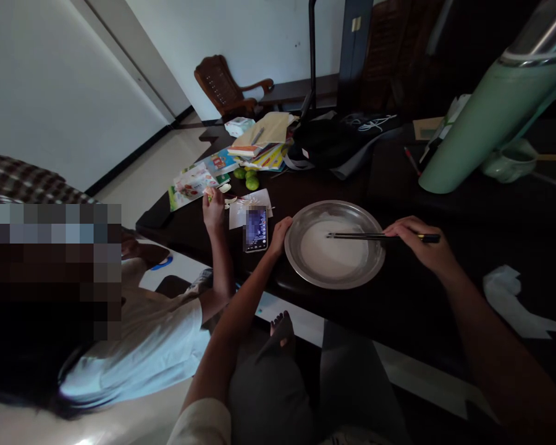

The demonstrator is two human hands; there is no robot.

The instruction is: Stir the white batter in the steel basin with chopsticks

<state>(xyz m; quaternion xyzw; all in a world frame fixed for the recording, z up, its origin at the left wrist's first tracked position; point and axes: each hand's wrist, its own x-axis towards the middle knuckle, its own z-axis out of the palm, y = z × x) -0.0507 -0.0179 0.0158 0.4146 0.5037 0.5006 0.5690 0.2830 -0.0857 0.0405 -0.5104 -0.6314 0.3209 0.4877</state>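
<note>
A wide metal bowl point(296, 262) with a whitish, smooth mixture point(331, 253) in it stands on the dark table. My left hand point(280, 236) grips the bowl's left rim. In my right hand point(419, 244) is a pair of black chopsticks point(364, 236), held nearly level over the bowl from its right side. Their tips reach to the mixture near its middle; whether they dip in I cannot tell. Close to my left hand lies a phone point(256, 228) with its screen lit, partly on a white sheet of paper point(262, 199).
Another person sits at my left, a hand point(214, 210) raised with something small in it. Several green citrus fruits point(252, 182), booklets point(192, 185) and a black bag point(324, 145) lie beyond. A tall green flask point(472, 130) and crumpled tissue point(514, 303) are at right.
</note>
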